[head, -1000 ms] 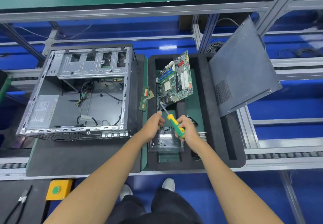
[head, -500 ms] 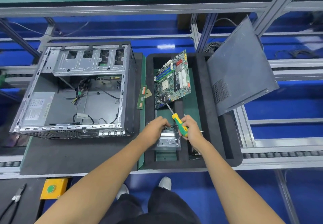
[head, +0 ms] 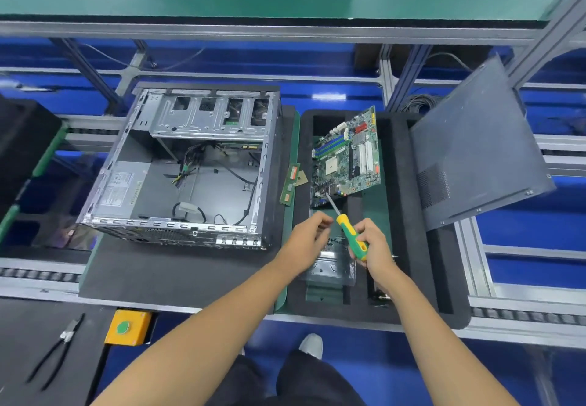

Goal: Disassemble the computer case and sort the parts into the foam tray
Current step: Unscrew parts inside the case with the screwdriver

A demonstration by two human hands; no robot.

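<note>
Here the right hand (head: 372,245) is curled round the yellow-green screwdriver (head: 350,235), whose shaft slants up and away toward the motherboard (head: 348,158). The left hand (head: 306,237) has its fingertips bunched; what they pinch, if anything, I cannot tell. Just under both hands lies the metal drive bracket (head: 329,271) in the foam tray (head: 401,215), slightly nearer the left. The computer case (head: 190,168) stands opened, well left.

One head-worn wide-angle view, looking forward and steeply down from above the worktop (head: 177,272). Close in: both forearms reach up from the bottom edge, shoes visible below, straight rails bowing at the frame's edges.
</note>
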